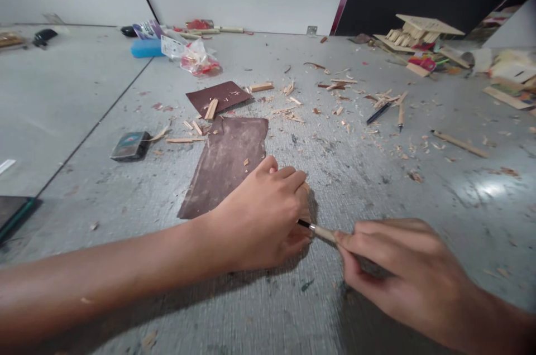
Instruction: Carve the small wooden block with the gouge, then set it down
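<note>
My left hand (272,212) is closed around a light wooden piece (306,204), mostly hidden under the fingers and resting at the grey surface. A thin tool with a pale handle (324,232) and a dark tip is pinched between the thumb and fingers of my right hand (393,268). Its tip meets the edge of the wooden piece beside my left fingers. Beyond my left wrist lies a worn brown sandpaper sheet (230,159), and a smaller brown sheet (220,96) is behind it.
Wood shavings (293,115) lie scattered behind my hands. A small box (130,145) sits at left, a dark flat object (14,212) at the left edge. Pencil-like sticks (458,144) lie at right. Plastic packaging (192,56) and a small wooden model (419,34) stand further back.
</note>
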`<state>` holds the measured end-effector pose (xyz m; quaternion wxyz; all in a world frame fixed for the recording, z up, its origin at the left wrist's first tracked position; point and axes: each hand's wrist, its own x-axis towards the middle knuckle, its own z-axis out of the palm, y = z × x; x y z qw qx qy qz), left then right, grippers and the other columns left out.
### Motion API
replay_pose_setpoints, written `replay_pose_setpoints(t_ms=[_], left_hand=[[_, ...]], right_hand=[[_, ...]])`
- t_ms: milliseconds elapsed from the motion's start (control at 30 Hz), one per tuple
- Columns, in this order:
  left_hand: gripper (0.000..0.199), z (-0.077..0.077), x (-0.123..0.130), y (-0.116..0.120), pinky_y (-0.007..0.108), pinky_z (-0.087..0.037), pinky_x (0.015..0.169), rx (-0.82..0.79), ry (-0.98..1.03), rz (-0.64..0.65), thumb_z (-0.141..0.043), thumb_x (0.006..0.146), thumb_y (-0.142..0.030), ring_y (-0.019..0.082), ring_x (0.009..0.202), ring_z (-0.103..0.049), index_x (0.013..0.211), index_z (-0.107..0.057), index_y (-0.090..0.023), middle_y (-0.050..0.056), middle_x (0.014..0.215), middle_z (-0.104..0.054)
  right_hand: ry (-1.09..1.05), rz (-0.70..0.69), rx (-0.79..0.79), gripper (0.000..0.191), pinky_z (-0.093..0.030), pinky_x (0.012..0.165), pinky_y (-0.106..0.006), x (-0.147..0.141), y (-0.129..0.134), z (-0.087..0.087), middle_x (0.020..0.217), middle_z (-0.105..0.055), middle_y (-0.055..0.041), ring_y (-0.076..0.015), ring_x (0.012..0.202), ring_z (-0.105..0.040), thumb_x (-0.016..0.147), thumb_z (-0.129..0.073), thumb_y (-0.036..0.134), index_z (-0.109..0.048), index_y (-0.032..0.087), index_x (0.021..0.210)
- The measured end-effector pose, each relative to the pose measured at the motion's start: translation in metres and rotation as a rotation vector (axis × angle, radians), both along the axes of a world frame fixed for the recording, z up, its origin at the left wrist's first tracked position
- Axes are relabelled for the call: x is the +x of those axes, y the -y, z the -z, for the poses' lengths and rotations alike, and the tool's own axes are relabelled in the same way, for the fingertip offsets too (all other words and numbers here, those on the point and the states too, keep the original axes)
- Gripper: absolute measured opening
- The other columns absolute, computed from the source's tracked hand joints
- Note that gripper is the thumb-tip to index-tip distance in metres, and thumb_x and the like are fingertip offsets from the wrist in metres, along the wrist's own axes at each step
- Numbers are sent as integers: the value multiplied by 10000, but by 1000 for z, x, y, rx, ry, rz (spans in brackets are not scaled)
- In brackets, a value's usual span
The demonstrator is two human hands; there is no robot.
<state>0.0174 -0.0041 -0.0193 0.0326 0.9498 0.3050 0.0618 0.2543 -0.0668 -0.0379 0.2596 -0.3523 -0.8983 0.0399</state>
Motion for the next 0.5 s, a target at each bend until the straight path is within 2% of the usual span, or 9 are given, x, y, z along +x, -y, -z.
replay_pose_setpoints(t_ms=[100, 267, 400, 500], left_hand=[[241, 1, 0, 0, 442, -367, 787, 9, 7, 0, -654, 933, -389, 245, 813, -605, 834, -671, -171, 68, 890, -664], [253, 3, 0, 2, 429, -359, 786, -9, 27, 26, -713, 932, -426, 243, 834, -611, 866, -681, -183, 45, 891, -658], [333, 1, -2, 4, 448, -353, 791, 35, 19, 25, -737, 927, -503, 263, 829, -609, 850, -684, -183, 47, 876, -650], [313, -1, -4, 4, 446, -348, 794, 29, 25, 22, -748, 924, -497, 266, 837, -612, 842, -680, -203, 37, 871, -647]], right_hand=[[-2, 42, -23, 227, -382, 586, -301, -1, 4, 4, 666, -563, 52, -113, 561, -520, 991, -534, 49, -587, 228, 862], [44, -89, 49, 213, -380, 616, -322, 0, -1, 11, 716, -569, 28, -140, 611, -500, 1037, -536, 108, -575, 232, 868], [21, -67, 21, 223, -387, 576, -317, -2, -14, 3, 644, -558, 44, -129, 552, -490, 987, -562, 81, -600, 230, 825], [-12, -74, -45, 216, -419, 565, -309, 1, -16, -9, 661, -620, 36, -123, 547, -540, 988, -556, 87, -623, 227, 837]])
